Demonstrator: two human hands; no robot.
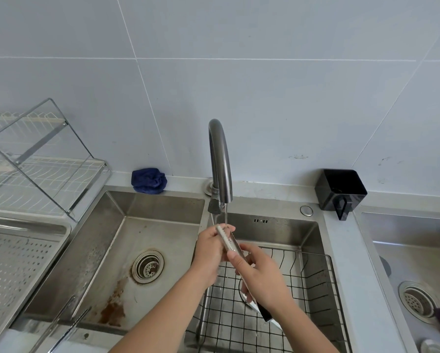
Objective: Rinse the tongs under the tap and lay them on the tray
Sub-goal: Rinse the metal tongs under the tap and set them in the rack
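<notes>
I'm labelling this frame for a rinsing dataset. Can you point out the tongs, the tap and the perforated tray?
tongs (228,242): head view, on the metal arm between the hands.
tap (220,159): head view, on the curved spout.
perforated tray (15,266): head view, on its holed floor.

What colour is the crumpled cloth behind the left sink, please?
Dark blue cloth, seen in the head view.

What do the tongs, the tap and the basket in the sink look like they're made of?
Tongs: likely stainless steel, going by the shiny silver strip, with a dark part near the lower end, perhaps plastic.
Tap: metal with a dark brushed finish and soft highlights along the curve.
Basket: thin wire grid, black, probably coated metal.
Sink: brushed stainless steel, dull grey sheen, with rust-coloured stains.
</notes>
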